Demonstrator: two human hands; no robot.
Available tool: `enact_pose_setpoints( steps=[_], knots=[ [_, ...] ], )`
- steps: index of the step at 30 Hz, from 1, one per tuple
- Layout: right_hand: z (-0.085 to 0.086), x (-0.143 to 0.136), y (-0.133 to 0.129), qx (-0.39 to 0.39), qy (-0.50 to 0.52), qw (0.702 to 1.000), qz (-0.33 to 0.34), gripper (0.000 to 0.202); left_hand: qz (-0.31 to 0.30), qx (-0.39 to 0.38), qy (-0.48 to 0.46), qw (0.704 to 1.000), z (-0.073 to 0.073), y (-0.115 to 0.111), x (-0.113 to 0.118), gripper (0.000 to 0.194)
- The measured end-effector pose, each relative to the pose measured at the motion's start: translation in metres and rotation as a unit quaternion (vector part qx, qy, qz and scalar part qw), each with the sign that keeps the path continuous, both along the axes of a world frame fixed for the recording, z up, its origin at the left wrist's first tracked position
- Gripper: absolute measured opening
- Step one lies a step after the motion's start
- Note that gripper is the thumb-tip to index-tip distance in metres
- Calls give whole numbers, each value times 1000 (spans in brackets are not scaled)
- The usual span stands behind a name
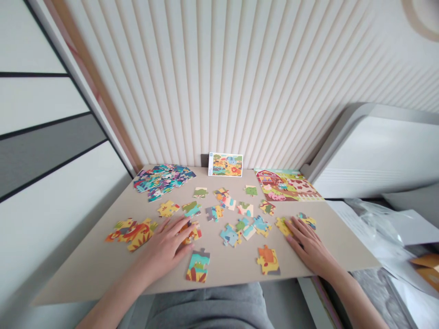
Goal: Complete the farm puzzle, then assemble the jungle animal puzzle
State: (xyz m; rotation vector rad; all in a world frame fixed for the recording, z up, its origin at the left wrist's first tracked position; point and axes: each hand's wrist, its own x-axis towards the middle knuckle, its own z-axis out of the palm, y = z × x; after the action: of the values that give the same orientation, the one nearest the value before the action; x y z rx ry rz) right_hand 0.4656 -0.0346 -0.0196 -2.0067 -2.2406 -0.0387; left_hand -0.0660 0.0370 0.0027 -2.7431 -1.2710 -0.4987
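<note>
My left hand [168, 244] lies flat with its fingers stretched over an orange and yellow puzzle piece [192, 232], partly covering it. Left of that hand is a cluster of red, yellow and green pieces [137, 232]. On the right, my right hand [307, 242] rests palm down, fingers apart, its fingertips touching a yellow piece [282, 225]. A blue and yellow piece [307, 220] sits just past those fingers. Between my hands lie several loose pieces, among them a blue one [230, 235]. Nearer me are a crocodile piece [198, 266] and an orange and yellow piece [268, 260].
A picture card [225, 164] leans upright at the back of the table [233, 274]. Behind on the left is a heap of purple and teal pieces [164, 178]. A joined farm puzzle [288, 186] lies at the back right. A ribbed wall [212, 82] borders the far edge.
</note>
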Motion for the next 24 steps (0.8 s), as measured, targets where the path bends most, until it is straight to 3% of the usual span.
enact_pose_setpoints(
  steps=[3,6,9,13,17,20,24],
  knots=[
    [2,22,3,-6,7,1000,19,61,3,-12,2,1000,-3,4,-11,45],
    [13,13,9,18,8,999,34,58,3,-22,5,1000,0,4,-20,44],
    [32,-34,21,23,8,996,81,56,4,-28,0,1000,9,7,-13,46],
    [55,-120,52,3,21,981,191,63,-18,-21,-13,1000,20,25,25,48],
    [61,-175,85,-38,33,967,249,77,-53,-39,0,998,14,46,64,57],
    [57,-180,95,-87,43,960,262,76,-75,-57,11,995,3,54,74,58],
    [54,-158,89,-100,69,955,272,69,-82,-56,-6,995,-6,54,73,58]
  ],
)
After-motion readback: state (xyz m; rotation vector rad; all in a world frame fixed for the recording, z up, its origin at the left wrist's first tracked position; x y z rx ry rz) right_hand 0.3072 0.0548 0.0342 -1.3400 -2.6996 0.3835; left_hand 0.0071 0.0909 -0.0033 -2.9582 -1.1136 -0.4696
